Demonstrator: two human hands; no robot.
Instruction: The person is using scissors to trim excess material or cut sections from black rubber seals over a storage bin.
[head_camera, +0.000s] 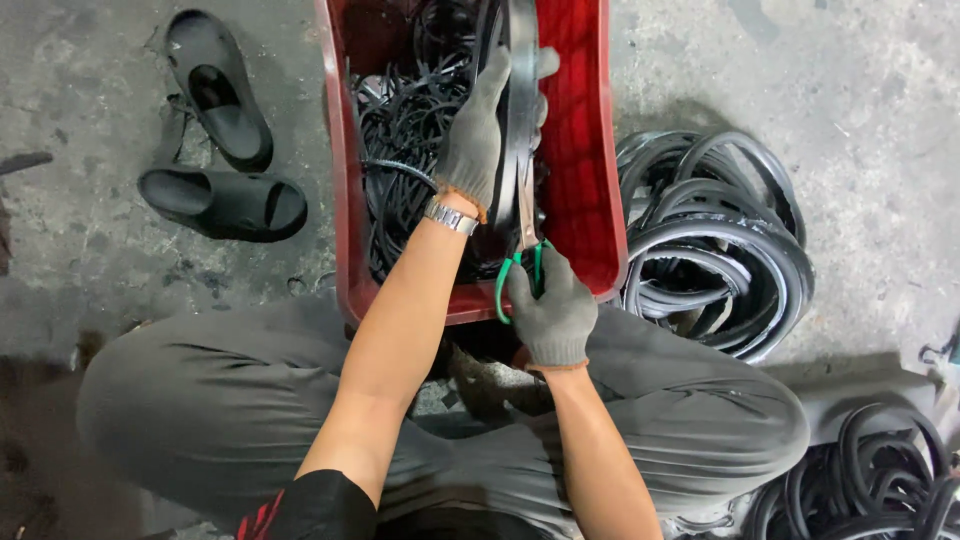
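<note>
Left hand (475, 140) grips a black rubber strip (521, 100) over the red bin (585, 150), its long axis running away from the body. Right hand (553, 310), nearer, closes on green-handled scissors (522, 262), blades apparently on the strip.
</note>
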